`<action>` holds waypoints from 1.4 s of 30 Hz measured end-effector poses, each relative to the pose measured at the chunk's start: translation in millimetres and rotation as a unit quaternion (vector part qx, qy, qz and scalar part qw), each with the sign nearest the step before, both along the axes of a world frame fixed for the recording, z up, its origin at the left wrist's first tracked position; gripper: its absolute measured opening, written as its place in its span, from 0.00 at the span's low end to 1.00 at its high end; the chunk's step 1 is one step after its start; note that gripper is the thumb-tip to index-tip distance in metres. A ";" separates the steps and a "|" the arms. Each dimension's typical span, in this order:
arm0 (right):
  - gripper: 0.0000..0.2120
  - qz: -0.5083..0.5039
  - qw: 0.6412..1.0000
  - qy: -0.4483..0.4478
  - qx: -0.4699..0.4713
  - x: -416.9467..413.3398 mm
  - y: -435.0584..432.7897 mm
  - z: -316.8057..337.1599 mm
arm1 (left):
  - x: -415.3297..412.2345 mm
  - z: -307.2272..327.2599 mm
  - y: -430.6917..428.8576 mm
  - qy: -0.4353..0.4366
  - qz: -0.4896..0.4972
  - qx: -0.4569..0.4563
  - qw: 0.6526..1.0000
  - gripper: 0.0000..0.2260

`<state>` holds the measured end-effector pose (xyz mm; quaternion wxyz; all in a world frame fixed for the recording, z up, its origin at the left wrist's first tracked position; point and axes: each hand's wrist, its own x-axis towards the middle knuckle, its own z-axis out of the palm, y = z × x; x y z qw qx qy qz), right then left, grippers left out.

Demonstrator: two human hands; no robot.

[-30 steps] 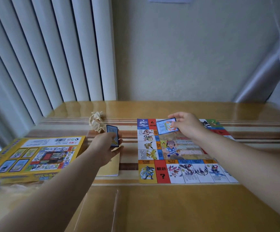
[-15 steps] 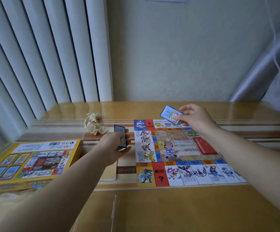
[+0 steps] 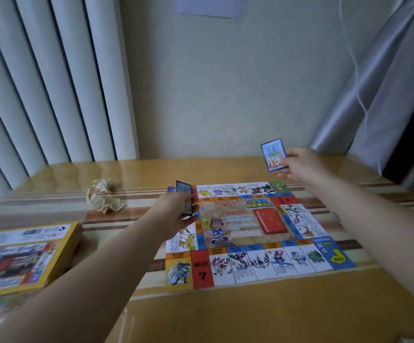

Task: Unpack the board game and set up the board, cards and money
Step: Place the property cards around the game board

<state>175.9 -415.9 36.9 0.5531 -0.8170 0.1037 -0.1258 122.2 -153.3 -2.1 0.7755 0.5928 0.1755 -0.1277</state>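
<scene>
The colourful game board (image 3: 248,233) lies flat on the wooden table, right of centre. My left hand (image 3: 173,214) hovers over the board's left edge and grips a small stack of blue-backed cards (image 3: 184,199) upright. My right hand (image 3: 300,163) is raised beyond the board's far right corner and pinches a single blue-framed card (image 3: 274,154), face toward me. A red card stack (image 3: 271,220) sits in the board's middle. The yellow game box (image 3: 20,258) lies at the left, printed side up.
A crumpled cream wrapper (image 3: 104,198) lies on the table between box and board. Bare table (image 3: 250,315) stretches in front of the board. Vertical blinds stand at the back left, a grey curtain at the right.
My right hand has lifted the single card off the board's far left area and carried it right and up, past the far right corner. My left hand shifted right over the board's edge.
</scene>
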 end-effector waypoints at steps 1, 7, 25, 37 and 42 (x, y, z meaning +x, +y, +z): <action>0.11 -0.004 1.000 0.007 -0.002 2.9 -8.8 -1.7 | 2.7 -0.4 -7.7 -0.004 -0.009 0.005 1.000 0.05; 0.11 -0.054 0.994 0.024 -0.093 23.7 -60.8 -20.6 | 21.0 -8.0 -58.9 -0.015 -0.036 0.041 0.998 0.09; 0.10 -0.062 0.977 0.047 -0.198 144.0 -91.9 -91.4 | 103.4 -56.3 -133.4 0.032 0.015 0.081 0.996 0.11; 0.07 -0.065 0.956 0.078 -0.275 159.3 -83.5 -110.9 | 99.7 -53.3 -128.5 0.030 0.029 0.011 0.999 0.07; 0.08 -0.073 0.936 0.071 -0.337 162.7 -83.7 -116.1 | 97.2 -52.6 -128.1 0.017 0.018 0.027 0.999 0.10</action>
